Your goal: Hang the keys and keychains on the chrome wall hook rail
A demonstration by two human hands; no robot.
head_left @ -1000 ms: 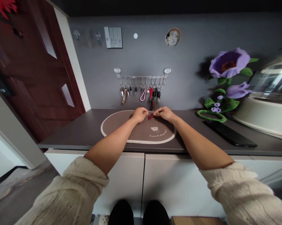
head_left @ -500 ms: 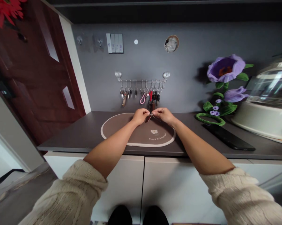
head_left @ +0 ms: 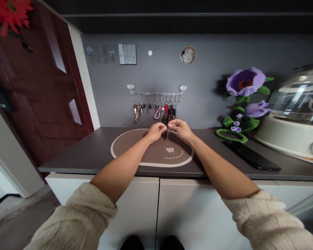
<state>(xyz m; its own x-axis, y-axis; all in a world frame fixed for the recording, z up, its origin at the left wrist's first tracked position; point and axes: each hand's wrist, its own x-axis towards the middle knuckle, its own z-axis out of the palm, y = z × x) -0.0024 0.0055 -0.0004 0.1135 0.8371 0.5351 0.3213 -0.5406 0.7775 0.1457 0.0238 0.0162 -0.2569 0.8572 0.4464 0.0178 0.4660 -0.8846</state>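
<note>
My left hand [head_left: 155, 132] and my right hand [head_left: 180, 128] meet above the back of an oval brown mat [head_left: 135, 152] on a dark counter. Both pinch a small keyring with a key [head_left: 167, 131] that hangs between the fingertips. Just behind them, a metal rail [head_left: 156, 93] on the grey wall carries several hanging keys and key fobs [head_left: 156, 110]. Both arms wear cream knitted sleeves pushed up.
A dark red door [head_left: 42, 86] stands at the left. Purple fabric flowers [head_left: 246, 83], a black phone [head_left: 251, 158] and a white appliance with a clear lid [head_left: 292, 118] occupy the counter's right side. White cabinet doors [head_left: 156, 208] are below. Wall switches [head_left: 127, 53] are above the rail.
Both hands have risen off the mat toward the key rail with the small item. A dark red tag seen between the fingers earlier now hangs as a thin key. The camera tilted down slightly.
</note>
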